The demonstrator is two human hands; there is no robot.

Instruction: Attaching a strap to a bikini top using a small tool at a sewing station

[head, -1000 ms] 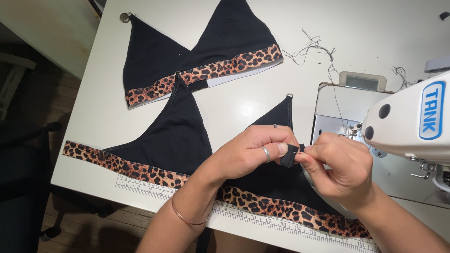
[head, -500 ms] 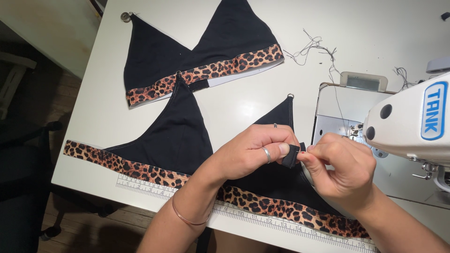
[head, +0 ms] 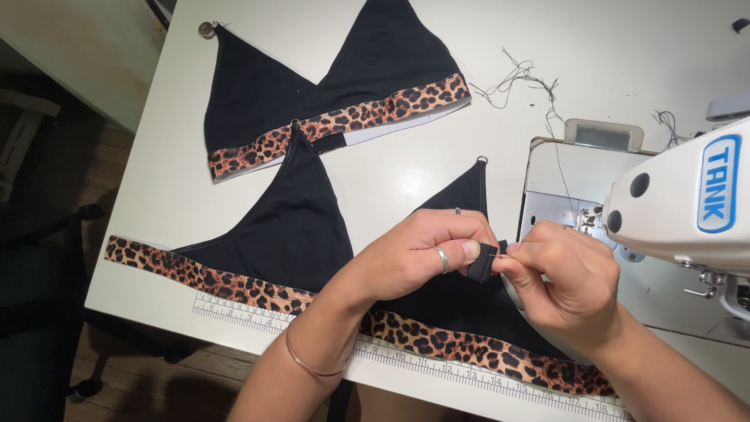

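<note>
Short black strap (head: 482, 264) pinched upright between left hand (head: 418, 254) grip and right hand (head: 558, 281) grip, fingertips meeting, black garment (head: 328, 242) just beneath.

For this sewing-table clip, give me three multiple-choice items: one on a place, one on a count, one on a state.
1. Where does the printed ruler lie?
A. along the table's near edge
B. on top of the sewing machine
C. across the far garment

2. How many black garments with a leopard-print band lie on the table?
A. one
B. two
C. four

3. What are the two hands doing?
A. resting flat on the table, apart
B. both pinching one small black strap piece
C. each lifting a separate garment

Key:
1 A: the ruler runs along the edge nearest the person, just below the near garment.
2 B: the far garment and the near one are the only two.
3 B: the left hand and the right hand meet at the small black strap piece, fingertips closed on it.
</note>
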